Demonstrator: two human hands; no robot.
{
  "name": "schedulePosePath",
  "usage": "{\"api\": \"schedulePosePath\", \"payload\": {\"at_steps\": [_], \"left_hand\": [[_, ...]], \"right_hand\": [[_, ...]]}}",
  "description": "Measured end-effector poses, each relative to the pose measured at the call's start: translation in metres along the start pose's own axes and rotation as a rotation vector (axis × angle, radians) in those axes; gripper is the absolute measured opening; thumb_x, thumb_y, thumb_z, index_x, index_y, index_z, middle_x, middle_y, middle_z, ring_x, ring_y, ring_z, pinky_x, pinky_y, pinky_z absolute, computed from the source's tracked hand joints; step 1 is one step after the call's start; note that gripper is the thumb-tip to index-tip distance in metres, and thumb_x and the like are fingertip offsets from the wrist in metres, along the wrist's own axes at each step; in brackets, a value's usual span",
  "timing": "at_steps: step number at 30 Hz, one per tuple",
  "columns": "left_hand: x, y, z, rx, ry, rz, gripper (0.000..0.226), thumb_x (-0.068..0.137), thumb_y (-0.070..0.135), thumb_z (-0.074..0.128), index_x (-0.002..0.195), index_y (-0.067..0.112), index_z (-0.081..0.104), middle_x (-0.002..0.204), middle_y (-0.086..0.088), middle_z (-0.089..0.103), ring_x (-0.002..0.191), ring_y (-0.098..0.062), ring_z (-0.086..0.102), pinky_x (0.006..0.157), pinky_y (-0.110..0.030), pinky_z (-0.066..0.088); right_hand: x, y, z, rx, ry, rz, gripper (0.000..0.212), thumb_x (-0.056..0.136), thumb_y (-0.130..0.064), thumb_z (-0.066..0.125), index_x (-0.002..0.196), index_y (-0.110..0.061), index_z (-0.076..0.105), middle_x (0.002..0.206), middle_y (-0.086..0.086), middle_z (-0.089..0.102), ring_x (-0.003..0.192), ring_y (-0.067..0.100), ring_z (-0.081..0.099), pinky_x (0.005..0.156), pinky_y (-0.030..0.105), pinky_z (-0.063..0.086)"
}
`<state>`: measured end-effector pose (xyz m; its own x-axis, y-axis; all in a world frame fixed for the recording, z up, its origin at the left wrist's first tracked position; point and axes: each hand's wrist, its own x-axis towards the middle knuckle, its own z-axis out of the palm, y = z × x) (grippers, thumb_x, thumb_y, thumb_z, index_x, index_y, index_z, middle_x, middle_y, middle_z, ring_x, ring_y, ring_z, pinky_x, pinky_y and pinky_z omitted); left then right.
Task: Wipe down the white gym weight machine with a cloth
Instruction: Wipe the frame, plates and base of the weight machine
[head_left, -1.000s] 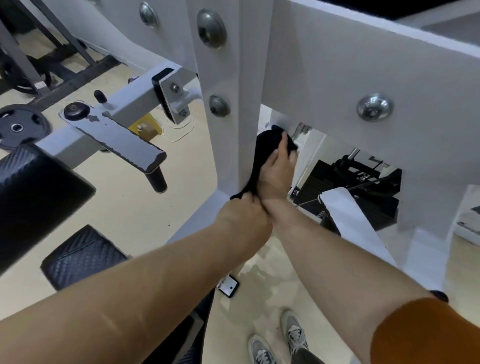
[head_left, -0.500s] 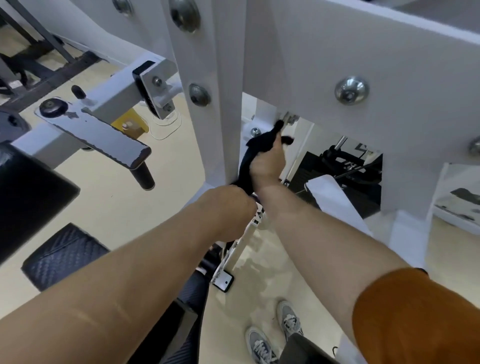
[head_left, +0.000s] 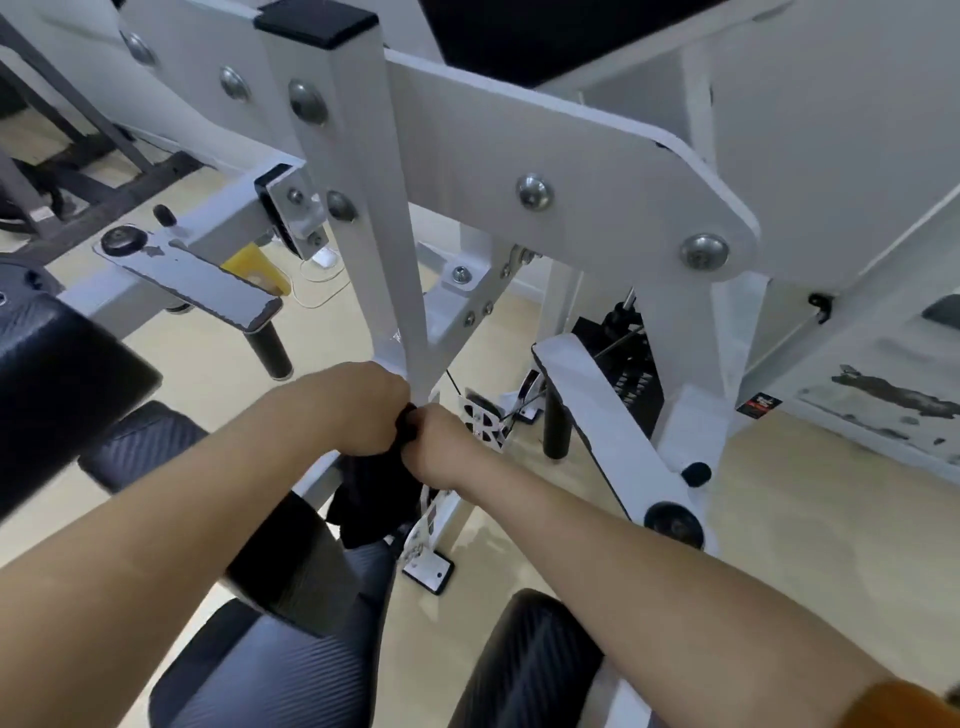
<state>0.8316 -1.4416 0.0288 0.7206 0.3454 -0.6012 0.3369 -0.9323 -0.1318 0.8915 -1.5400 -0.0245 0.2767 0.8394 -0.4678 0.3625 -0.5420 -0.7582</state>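
Head view: the camera looks down along two bare forearms to a white weight machine (head_left: 571, 171) that fills the upper half of the frame.
Sleeve: the edge of an orange sleeve (head_left: 904, 706) shows in the lower right corner, on the right arm.
Seat pads: black ribbed pads (head_left: 260, 670) lie along the bottom edge under the forearms. A larger black pad (head_left: 52, 384) sits at the left edge.
Black cloth: the black cloth (head_left: 371, 499) is at the centre of the frame, bunched between the two hands. Its loose end hangs below them in front of the machine's lower frame.
Left hand: the left hand (head_left: 358, 410) is curled into a fist round the top of the cloth, with its knuckles against the foot of the upright post.
Right hand: the right hand (head_left: 441, 447) has its fingers curled round the same bunch and touches the left hand.
Upright post: a white square post (head_left: 374, 171) rises from the hands to the top centre, with a black cap (head_left: 317, 23) on its end.
Side plate: a broad white plate runs right from the post and carries round metal bolts (head_left: 535, 191).
Lever arm: a white arm (head_left: 597, 415) slants to the right of the hands, with a black knob (head_left: 672, 522) at its near end.
Weight stack: a dark stack (head_left: 631, 374) stands behind the lever arm, right of centre.
Floor: the beige floor (head_left: 182, 374) shows on the left, and a yellow piece (head_left: 254, 265) sits under the crossbar in the upper left.
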Motion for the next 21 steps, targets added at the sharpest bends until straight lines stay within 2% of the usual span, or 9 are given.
{"api": "schedulePosePath", "payload": {"at_steps": [3,5,7,9,11,13,15,19,21], "left_hand": [[-0.024,-0.004,-0.009,-0.382,0.206,-0.021,0.009,0.092,0.026,0.052,0.091,0.018,0.055,0.095,0.0,0.063,0.087,-0.02,0.059,0.073,-0.03,0.046],[-0.04,0.012,-0.021,-0.769,0.35,0.042,0.008,0.092,0.032,0.053,0.095,0.027,0.059,0.098,0.013,0.064,0.09,-0.006,0.061,0.071,-0.021,0.045],[-0.045,0.044,-0.03,-0.873,0.419,0.135,0.013,0.094,0.033,0.051,0.101,0.027,0.062,0.098,0.018,0.063,0.09,0.0,0.06,0.071,-0.015,0.044],[-0.043,0.086,-0.028,-0.848,0.416,0.183,0.016,0.095,0.032,0.049,0.103,0.023,0.06,0.099,0.012,0.064,0.092,-0.01,0.061,0.079,-0.026,0.049],[-0.04,0.121,-0.017,-0.78,0.402,0.172,0.014,0.093,0.03,0.05,0.099,0.018,0.054,0.096,0.002,0.064,0.09,-0.02,0.06,0.081,-0.038,0.049],[-0.038,0.138,-0.001,-0.841,0.376,0.146,0.013,0.09,0.025,0.052,0.098,0.014,0.049,0.094,-0.004,0.064,0.089,-0.024,0.06,0.081,-0.042,0.048],[-0.038,0.144,0.012,-0.966,0.356,0.129,0.016,0.089,0.023,0.052,0.103,0.015,0.047,0.096,-0.004,0.065,0.089,-0.023,0.062,0.082,-0.045,0.049],[-0.033,0.148,0.011,-1.166,0.503,0.061,0.033,0.086,0.028,0.049,0.119,0.021,0.045,0.103,-0.001,0.065,0.091,-0.022,0.064,0.083,-0.044,0.052],[-0.018,0.14,0.0,-1.132,0.659,0.0,0.034,0.091,0.015,0.044,0.124,0.015,0.048,0.109,-0.006,0.064,0.096,-0.025,0.061,0.084,-0.044,0.05]], "right_hand": [[-0.047,-0.012,-0.039,-0.271,0.287,-0.166,0.023,0.087,-0.006,0.042,0.096,-0.007,0.063,0.082,0.009,0.058,0.082,0.031,0.054,0.058,0.031,0.03],[-0.084,-0.005,-0.066,-0.475,0.457,-0.255,0.014,0.09,-0.012,0.041,0.083,-0.012,0.054,0.071,0.0,0.05,0.075,0.027,0.05,0.053,0.032,0.028],[-0.117,0.009,-0.085,-0.629,0.566,-0.29,0.021,0.096,-0.024,0.04,0.079,-0.017,0.05,0.077,-0.002,0.05,0.083,0.026,0.049,0.063,0.031,0.036],[-0.138,0.033,-0.091,-0.805,0.489,-0.191,0.032,0.1,-0.034,0.034,0.094,-0.015,0.06,0.113,0.003,0.056,0.12,0.028,0.042,0.093,0.037,0.04],[-0.151,0.06,-0.081,-0.986,0.364,-0.117,0.032,0.101,-0.029,0.035,0.121,-0.013,0.054,0.154,0.007,0.03,0.146,0.023,0.017,0.115,0.045,0.023],[-0.162,0.075,-0.066,-1.061,0.331,-0.167,0.034,0.095,-0.018,0.048,0.126,-0.005,0.053,0.159,0.018,0.019,0.147,0.03,0.019,0.119,0.05,0.014],[-0.165,0.084,-0.058,-1.043,0.37,-0.18,0.04,0.085,-0.011,0.062,0.123,0.003,0.059,0.151,0.027,0.031,0.14,0.039,0.033,0.115,0.05,0.029],[-0.13,0.083,-0.072,-0.95,0.335,-0.189,0.065,0.095,-0.021,0.04,0.152,-0.001,0.015,0.16,0.022,0.004,0.149,0.033,-0.008,0.12,0.044,0.007],[-0.092,0.068,-0.085,-0.923,0.372,-0.18,0.072,0.094,-0.026,0.044,0.153,-0.003,0.009,0.161,0.02,0.001,0.149,0.033,-0.008,0.12,0.041,0.006]]}}
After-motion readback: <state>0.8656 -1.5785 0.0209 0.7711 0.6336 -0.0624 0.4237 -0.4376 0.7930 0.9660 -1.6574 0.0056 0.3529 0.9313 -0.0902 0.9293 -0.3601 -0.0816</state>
